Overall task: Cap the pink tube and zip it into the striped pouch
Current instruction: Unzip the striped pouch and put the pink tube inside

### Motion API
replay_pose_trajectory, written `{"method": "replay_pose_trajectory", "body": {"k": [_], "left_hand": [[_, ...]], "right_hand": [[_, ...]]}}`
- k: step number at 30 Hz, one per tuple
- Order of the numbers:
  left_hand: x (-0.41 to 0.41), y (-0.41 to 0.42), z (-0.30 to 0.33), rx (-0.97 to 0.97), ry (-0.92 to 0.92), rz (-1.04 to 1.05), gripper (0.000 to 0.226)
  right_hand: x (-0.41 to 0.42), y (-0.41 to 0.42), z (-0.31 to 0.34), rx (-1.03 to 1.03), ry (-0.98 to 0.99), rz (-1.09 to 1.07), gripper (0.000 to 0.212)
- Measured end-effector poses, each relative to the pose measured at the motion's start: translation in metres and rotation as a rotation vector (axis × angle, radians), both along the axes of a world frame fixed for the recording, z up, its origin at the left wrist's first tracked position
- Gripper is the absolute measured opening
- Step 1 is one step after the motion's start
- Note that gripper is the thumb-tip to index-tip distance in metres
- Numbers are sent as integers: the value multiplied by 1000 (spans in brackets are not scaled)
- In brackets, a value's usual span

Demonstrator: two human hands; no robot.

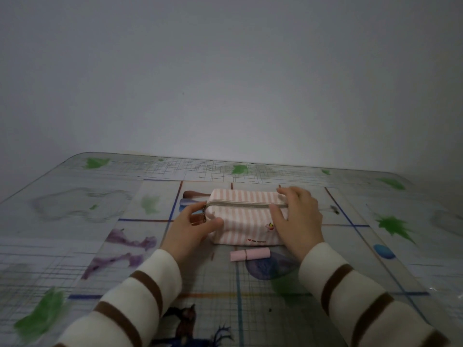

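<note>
The pink-and-white striped pouch stands on the table, its grey zipper closed along the top. My left hand is at the pouch's left end, its fingers pinching the metal zipper pull. My right hand grips the pouch's right end, thumb on the front and fingers over the top. The pink tube lies on its side on the table just in front of the pouch, its cap on, touched by neither hand.
A glass-topped table with a printed cloth of leaves and grid lines runs to a plain wall behind. My cream sleeves with brown stripes cross the near part of the table.
</note>
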State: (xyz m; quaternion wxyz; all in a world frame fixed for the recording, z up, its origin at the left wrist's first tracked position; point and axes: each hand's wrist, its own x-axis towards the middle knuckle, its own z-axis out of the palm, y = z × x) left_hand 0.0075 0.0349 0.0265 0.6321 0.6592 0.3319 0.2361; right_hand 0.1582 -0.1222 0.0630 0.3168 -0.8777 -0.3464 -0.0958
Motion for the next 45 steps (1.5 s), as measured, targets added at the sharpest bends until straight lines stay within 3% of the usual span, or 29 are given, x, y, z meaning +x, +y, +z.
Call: {"method": "replay_pose_trajectory", "body": {"k": [7,11,17,25,30,45], "left_hand": [[3,-3,-3,-70,-76,-23,75],[5,-7,-7,-58,-111,14,74],[3,-4,-8,194,-1,14,74],[8,4,-21,276,53,36,78],[13,4,-23,350,83,27,72],[12,2,-21,251,4,-10,76]], "right_hand": [[-29,45,29,-106,-151,313,36],[-54,71,34,-283,-235,446,43],[-70,97,35,-611,-358,421,48],[-73,110,33,-783,-397,349,44],[-72,112,29,-797,-446,355,38],[-73,113,26,-632,-408,333,25]]}}
